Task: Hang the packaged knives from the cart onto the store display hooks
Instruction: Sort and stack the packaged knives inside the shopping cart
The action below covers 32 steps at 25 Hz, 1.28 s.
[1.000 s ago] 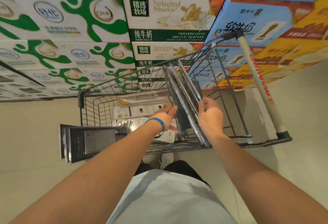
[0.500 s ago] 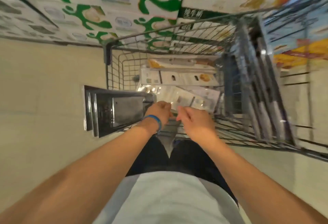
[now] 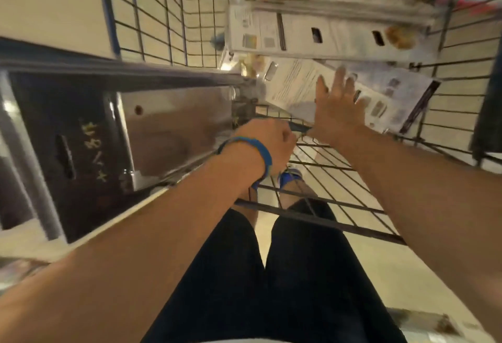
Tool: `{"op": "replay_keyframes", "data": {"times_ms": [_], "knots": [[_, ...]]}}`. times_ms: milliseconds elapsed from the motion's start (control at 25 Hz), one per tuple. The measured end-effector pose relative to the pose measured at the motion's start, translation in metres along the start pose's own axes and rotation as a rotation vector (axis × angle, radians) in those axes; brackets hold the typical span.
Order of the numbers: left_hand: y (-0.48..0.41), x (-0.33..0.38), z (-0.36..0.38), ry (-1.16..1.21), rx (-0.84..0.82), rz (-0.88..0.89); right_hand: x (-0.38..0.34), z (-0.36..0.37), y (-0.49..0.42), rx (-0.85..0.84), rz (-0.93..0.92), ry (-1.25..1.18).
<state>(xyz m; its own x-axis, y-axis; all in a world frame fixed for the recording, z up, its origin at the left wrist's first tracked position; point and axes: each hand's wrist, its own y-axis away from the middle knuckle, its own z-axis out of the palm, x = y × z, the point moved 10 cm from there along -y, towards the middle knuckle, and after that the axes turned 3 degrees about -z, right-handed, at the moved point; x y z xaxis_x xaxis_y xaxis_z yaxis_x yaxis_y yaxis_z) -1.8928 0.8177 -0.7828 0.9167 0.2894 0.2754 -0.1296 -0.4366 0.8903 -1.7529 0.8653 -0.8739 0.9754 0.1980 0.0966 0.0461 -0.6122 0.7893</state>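
Observation:
I look down into a wire cart (image 3: 152,27). My left hand (image 3: 267,145), with a blue wristband, is curled at the cart's near rim and grips a stack of dark packaged cleavers (image 3: 165,128) that sticks out to the left, steel blade showing. My right hand (image 3: 335,110) reaches into the cart with fingers spread straight over a white-backed knife pack (image 3: 296,84) lying flat; whether it touches the pack I cannot tell. Two more flat knife packs (image 3: 326,31) lie beyond it. The frame is motion-blurred.
Another dark pack (image 3: 486,103) stands upright at the cart's right edge. My legs in dark trousers (image 3: 271,274) and a blue shoe (image 3: 289,178) show through the cart's wire floor. Pale floor tiles (image 3: 49,3) surround the cart.
My right hand left the upright packs at the cart's right, came to the flat packs and now spreads its fingers over one. The view has tilted down and closer. My left hand still holds its stack.

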Motion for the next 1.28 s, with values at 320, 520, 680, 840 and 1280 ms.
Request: {"op": "replay_keyframes", "data": {"times_ms": [320, 520, 680, 840, 1280], "knots": [[-0.020, 0.030, -0.041, -0.119, 0.154, 0.086, -0.018, 0.001, -0.020, 0.131, 0.098, 0.078], [-0.034, 0.009, -0.097, -0.392, 0.360, -0.141, -0.004, -0.008, -0.015, 0.154, 0.080, 0.102], [-0.048, -0.052, -0.111, -0.512, 0.099, -0.431, 0.012, -0.018, -0.007, 0.156, 0.067, 0.095], [-0.040, -0.076, -0.093, -0.605, 0.004, -0.489, 0.038, -0.014, 0.008, 0.108, 0.153, -0.040], [-0.046, -0.045, -0.072, -0.889, 0.227, -0.323, 0.009, -0.068, 0.042, 0.096, 0.234, -0.418]]}}
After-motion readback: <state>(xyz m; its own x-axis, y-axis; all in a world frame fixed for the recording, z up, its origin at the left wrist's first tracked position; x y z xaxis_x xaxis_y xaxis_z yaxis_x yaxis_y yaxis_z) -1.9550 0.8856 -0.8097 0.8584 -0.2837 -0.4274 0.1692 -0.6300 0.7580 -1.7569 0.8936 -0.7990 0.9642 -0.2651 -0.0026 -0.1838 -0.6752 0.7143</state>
